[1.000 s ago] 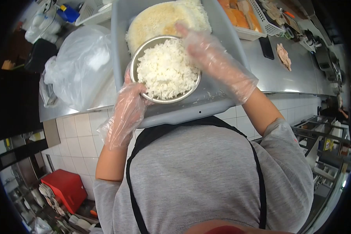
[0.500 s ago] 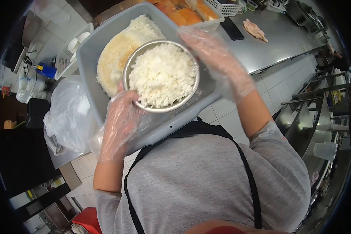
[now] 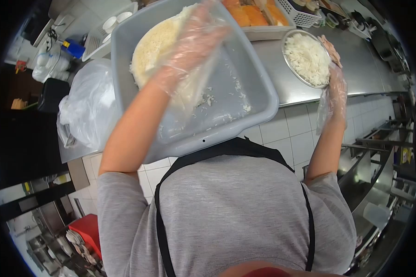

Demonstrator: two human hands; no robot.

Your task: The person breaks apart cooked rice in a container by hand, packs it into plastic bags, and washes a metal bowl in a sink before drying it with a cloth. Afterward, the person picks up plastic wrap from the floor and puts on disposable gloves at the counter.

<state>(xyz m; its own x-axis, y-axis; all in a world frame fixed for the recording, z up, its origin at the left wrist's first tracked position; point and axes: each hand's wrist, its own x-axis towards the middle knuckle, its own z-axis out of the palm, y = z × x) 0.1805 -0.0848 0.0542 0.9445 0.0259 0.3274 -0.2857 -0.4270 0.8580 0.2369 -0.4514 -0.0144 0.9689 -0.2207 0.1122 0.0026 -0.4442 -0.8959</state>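
Note:
Over at the right, my right hand (image 3: pixel 338 90), in a clear plastic glove, grips the near right rim of a round metal bowl (image 3: pixel 285 56). White rice (image 3: pixel 306 59) fills the bowl, which is held over the steel counter. My left hand (image 3: pixel 196 44), gloved the same way, is above the large grey tub (image 3: pixel 263 99). Its fingers look stretched and apart, somewhat blurred, with nothing seen in them. Beneath and behind it, a big rounded mass of rice (image 3: pixel 150 48) lies at the tub's left side. Loose grains are scattered across the tub's bottom.
A container of orange fish-like slabs (image 3: pixel 249 16) stands behind the tub, beside a white basket (image 3: pixel 300 14). A crumpled pinkish glove or cloth (image 3: pixel 330 51) lies on the steel counter (image 3: pixel 365 76). Clear plastic bags (image 3: pixel 90 104) sit left of the tub.
My right hand has taken the bowl of rice from over the tub to the right, above the counter. My left hand has let go of the bowl and moved up over the tub.

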